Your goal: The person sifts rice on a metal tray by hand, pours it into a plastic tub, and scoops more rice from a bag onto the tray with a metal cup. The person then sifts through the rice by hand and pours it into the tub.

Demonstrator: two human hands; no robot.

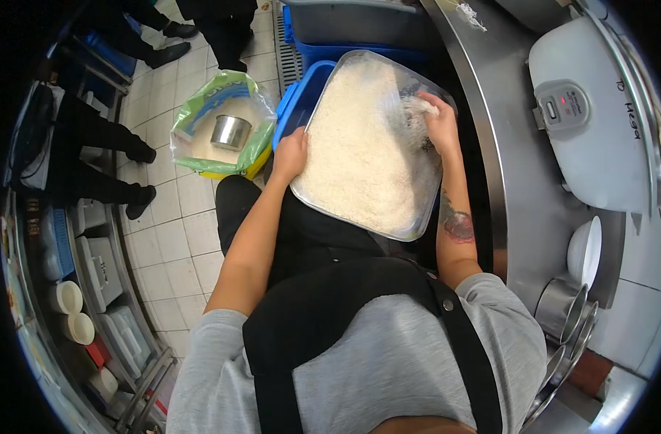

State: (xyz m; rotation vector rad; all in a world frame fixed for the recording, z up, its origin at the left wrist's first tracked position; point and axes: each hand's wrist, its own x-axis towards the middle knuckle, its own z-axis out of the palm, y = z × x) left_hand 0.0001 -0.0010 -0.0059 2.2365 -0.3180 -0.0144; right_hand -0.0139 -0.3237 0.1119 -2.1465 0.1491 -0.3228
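Observation:
A shallow rectangular tray (317, 205) full of pale, breadcrumb-like crumbs (359, 137) lies tilted over the edge of a blue bin (290, 116). My left hand (291, 154) grips the tray's left rim, with the thumb on top and the fingers hidden beneath. Over the tray's right side, my right hand (440, 124) is closed around a handful of the crumbs, and some fall in a blur below it. An open green and yellow bag (264, 155) stands on the floor to the left. It holds more of the pale crumbs and a metal cup (231, 133).
A steel counter (493, 108) runs along the right, bearing a rice cooker (583, 116), a white bowl (585, 249) and metal pots (560, 309). Shelving (131, 347) with containers lines the left. Two people's dark-clad legs (103, 134) stand on the tiled floor.

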